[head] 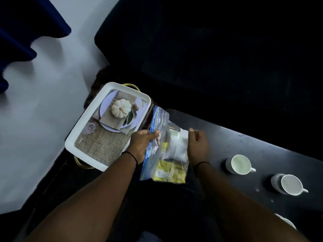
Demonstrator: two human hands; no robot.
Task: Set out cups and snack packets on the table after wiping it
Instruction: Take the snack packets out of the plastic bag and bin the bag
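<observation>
A clear zip bag [166, 154] with a blue edge holds yellow and white snack packets. It is held above the left end of the dark table [244, 145]. My left hand [141, 142] grips the bag's left side near the blue strip. My right hand [197, 144] pinches its right side by a white packet. Two white cups stand upright on the table to the right: one nearer the bag [239, 164], another further right [291, 185]. A third cup's rim [286, 222] peeks out behind my right forearm.
A white-rimmed tray [82, 130] printed with a pumpkin place setting rests on a gold-wire stand left of the bag. A white floor lies to the left. A dark sofa fills the back, beyond the table.
</observation>
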